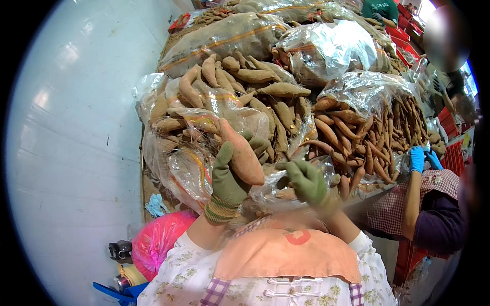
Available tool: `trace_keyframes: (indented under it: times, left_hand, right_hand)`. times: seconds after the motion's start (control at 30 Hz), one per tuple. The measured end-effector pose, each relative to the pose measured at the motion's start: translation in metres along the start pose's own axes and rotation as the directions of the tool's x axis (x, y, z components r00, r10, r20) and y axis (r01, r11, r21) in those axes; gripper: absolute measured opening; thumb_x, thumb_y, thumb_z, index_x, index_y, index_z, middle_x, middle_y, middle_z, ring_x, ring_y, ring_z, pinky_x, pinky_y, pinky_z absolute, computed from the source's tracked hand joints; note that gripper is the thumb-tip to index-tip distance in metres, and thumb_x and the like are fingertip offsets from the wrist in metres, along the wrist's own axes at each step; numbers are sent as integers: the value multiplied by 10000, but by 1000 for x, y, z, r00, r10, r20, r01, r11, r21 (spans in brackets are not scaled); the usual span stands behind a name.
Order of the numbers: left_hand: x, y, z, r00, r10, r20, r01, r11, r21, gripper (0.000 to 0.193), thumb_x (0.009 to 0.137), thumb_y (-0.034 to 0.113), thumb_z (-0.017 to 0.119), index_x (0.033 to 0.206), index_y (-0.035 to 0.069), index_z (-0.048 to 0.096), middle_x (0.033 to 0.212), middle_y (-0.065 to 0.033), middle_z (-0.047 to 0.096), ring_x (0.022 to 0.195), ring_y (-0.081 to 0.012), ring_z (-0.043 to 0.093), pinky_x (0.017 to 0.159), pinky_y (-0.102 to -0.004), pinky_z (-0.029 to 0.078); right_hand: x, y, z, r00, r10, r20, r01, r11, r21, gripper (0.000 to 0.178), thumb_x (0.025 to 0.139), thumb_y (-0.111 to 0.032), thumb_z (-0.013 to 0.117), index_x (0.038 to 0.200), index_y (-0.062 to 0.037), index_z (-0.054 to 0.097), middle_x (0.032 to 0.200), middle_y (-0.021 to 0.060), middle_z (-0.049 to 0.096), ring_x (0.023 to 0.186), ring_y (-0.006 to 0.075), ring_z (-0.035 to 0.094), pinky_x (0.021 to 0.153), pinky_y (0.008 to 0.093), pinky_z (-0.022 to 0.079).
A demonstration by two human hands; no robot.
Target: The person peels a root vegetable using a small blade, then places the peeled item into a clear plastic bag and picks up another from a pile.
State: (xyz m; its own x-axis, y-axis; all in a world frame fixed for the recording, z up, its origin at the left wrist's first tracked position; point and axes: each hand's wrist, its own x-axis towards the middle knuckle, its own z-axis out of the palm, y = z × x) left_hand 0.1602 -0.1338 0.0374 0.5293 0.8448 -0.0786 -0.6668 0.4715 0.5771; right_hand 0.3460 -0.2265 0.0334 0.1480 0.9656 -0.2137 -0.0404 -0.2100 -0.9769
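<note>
A large reddish-brown sweet potato (241, 152) rests in my left hand (227, 181), which wears a green glove with a striped cuff; the fingers wrap behind it. To its right is my right hand (306, 183), gloved in the same green and slightly blurred. Its fingers are closed around a thin dark tool (280, 166), of which only a short end shows; I cannot tell its kind. Beyond both hands, brownish sweet potatoes (283, 91) lie heaped on clear plastic bags (173, 168). Redder, thinner sweet potatoes (352, 132) are piled farther right.
Full plastic sacks (229, 41) cover the table's far part. A pale wall (76, 143) runs along the left. A pink bag (161, 242) sits at the lower left, near a blue cloth (156, 205). At the right, a co-worker's blue-gloved hand (417, 159) reaches the pile.
</note>
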Motion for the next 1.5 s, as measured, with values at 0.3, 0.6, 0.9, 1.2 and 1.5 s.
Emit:
trace_keyframes:
  times: [0.3, 0.6, 0.9, 1.2, 1.5]
  left_hand:
    - [-1, -17, -1, 990, 35, 134, -85, 919, 384, 689, 1022, 427, 601, 1521, -4, 400, 1427, -130, 569, 1305, -247, 559, 1128, -418, 421]
    - [-14, -12, -9, 962, -274, 14, 267, 947, 177, 785, 935, 561, 667, 1519, 80, 459, 1251, -98, 671, 978, -228, 679, 746, -316, 528]
    - [-17, -20, -13, 969, -232, 88, 221, 968, 123, 745, 927, 463, 699, 1540, 122, 448, 1355, -113, 638, 1088, -281, 658, 828, -353, 538]
    - [-20, -28, -18, 962, -261, 78, 266, 962, -57, 687, 956, 347, 705, 1546, 124, 435, 1407, -117, 592, 1170, -284, 618, 896, -397, 545]
    - [-22, -16, 21, 991, -132, -5, 131, 989, -74, 654, 964, 496, 645, 1420, 40, 542, 1293, -146, 666, 998, -255, 663, 805, -343, 537]
  right_hand:
    - [-12, 13, 6, 1000, -11, 2, 10, 976, 217, 389, 1003, -257, 673, 1279, 17, 666, 969, 53, 742, 858, 92, 661, 757, 275, 539]
    - [-21, 13, -7, 863, -465, -200, 456, 885, -92, 384, 986, -66, 628, 1366, -9, 619, 1048, 131, 752, 874, 180, 701, 790, 330, 570]
    - [-27, 3, -1, 756, -652, -64, 476, 613, -630, 413, 927, -53, 622, 1339, -62, 601, 904, 123, 725, 697, 330, 685, 607, 411, 537]
    - [-22, 9, -5, 747, -664, -2, 414, 468, -781, 401, 936, -138, 656, 1328, -83, 593, 980, 146, 714, 744, 329, 685, 596, 417, 524]
    - [33, 95, -66, 808, -523, -272, 21, 486, -873, 179, 982, -166, 579, 1123, -102, 669, 840, 183, 712, 763, 328, 714, 652, 437, 544]
